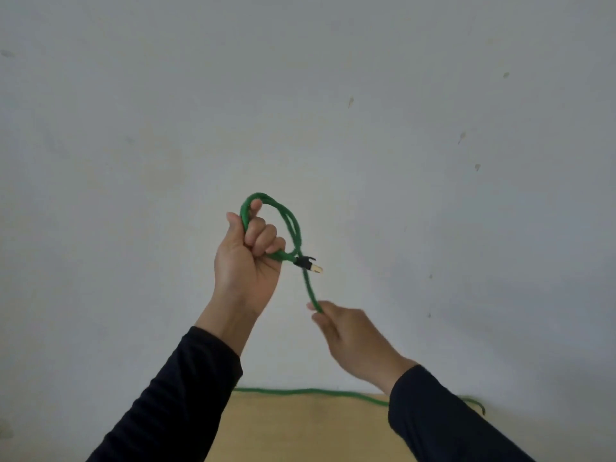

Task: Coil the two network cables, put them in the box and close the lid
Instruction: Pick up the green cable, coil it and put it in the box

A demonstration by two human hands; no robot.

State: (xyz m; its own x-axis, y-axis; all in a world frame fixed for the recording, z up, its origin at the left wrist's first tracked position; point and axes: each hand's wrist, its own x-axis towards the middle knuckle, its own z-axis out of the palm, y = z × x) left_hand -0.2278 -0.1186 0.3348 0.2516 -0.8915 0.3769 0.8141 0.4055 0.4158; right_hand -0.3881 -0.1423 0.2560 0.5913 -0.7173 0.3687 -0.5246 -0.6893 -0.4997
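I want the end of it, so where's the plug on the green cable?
In the head view, the plug sticks out just right of the left hand, above the right hand.

Green cable (293, 225), black sleeves (186, 395), tan table (300, 428).

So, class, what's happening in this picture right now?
A person is coiling a green cable in front of a pale wall. The left hand grips a loop or two of it, raised, with the plug sticking out beside the fingers. The right hand pinches the strand lower down. The rest of the cable trails along the far edge of a wooden table. No box is in view.
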